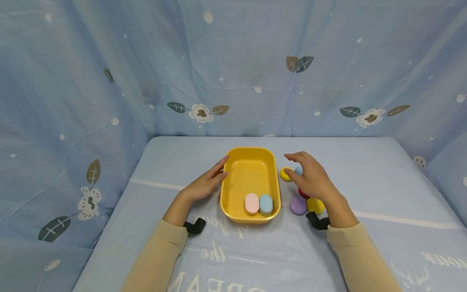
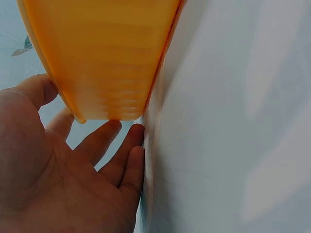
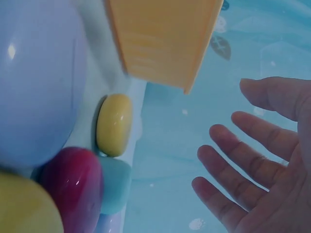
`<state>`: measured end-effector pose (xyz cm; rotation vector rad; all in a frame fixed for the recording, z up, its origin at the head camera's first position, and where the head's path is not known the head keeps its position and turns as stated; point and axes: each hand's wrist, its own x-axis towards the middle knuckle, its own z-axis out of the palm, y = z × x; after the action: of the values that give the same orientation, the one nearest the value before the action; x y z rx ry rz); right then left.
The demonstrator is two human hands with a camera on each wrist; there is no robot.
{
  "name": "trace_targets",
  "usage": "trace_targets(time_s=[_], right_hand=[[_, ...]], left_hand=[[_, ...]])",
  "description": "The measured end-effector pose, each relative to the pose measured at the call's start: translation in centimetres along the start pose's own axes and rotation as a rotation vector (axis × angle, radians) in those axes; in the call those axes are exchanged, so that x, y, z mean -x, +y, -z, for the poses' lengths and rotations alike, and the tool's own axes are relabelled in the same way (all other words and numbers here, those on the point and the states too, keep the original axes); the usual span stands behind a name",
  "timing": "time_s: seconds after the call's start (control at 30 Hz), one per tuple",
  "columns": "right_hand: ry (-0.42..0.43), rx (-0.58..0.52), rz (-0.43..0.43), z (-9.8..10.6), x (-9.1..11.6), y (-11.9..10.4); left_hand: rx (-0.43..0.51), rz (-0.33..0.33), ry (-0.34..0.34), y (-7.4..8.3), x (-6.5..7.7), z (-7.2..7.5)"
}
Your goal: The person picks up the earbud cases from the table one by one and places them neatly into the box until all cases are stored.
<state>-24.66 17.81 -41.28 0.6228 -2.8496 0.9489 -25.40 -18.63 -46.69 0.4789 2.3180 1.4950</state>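
Observation:
A yellow plastic tray (image 1: 248, 172) stands on the bed-like surface; inside, near its front edge, lie a pink oval block (image 1: 251, 202) and a light blue oval block (image 1: 266, 205). My left hand (image 1: 202, 185) rests against the tray's left side, thumb and fingers touching its rim and wall without curling round it. To the right of the tray, my right hand (image 1: 313, 177) hovers with fingers spread and nothing between them. Below it are a small yellow block (image 1: 286, 174), a light blue block (image 1: 298, 170) and a red block (image 3: 75, 187), partly hidden in the head view.
A purple rounded block (image 1: 298, 206) and another yellow block (image 1: 315, 206) lie just in front of the right hand. Patterned blue cloth (image 1: 248, 81) hangs behind and at the sides. Black wrist mounts (image 1: 195, 226) stick out from both wrists.

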Motion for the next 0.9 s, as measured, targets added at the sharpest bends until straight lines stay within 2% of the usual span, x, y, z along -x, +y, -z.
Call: trace_targets(time_s=[0.23,0.5,0.9], right_hand=[[-0.075,0.043,-0.113,0.2,-0.2,0.7],[-0.167,0.109,-0.194,-0.1,-0.1,1.4],[-0.207,0.167,-0.224,-0.6,-0.2,2.3]], left_hand=[[-0.016,0.008,0.006,0.1,0.0,0.0],[-0.025,0.019,0.005,0.2,0.1,0.0],[-0.035,0.029,0.01,0.0,-0.2,0.1]])
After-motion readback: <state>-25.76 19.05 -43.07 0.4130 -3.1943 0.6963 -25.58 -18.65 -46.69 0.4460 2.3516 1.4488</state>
